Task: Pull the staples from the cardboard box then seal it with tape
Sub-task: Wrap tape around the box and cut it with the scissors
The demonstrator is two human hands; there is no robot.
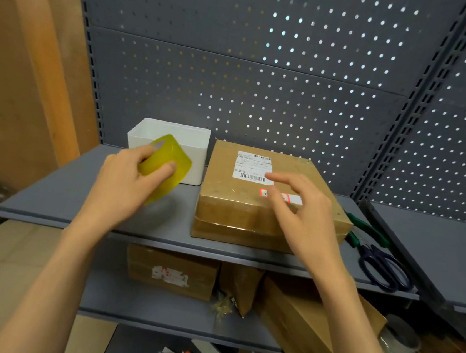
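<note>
My left hand [126, 181] pinches the tape [166, 166], thumb and fingers on its rim | right hand [303, 213] spread, hovering over the box [240, 206] | box on shelf [79, 188], 3 o'clock of tape | I judge it light, stiff; grip side edges | long axis runs 12–6, label [253, 167] far.

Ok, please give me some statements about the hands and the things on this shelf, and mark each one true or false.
1. The left hand holds a yellow roll of tape. True.
2. The right hand grips the dark-handled scissors. False: it hovers open over the brown cardboard box; the scissors lie on the grey shelf.
3. A white plastic bin stands left of the box. True.
4. The box has no label. False: a white barcode label is on top.
</note>
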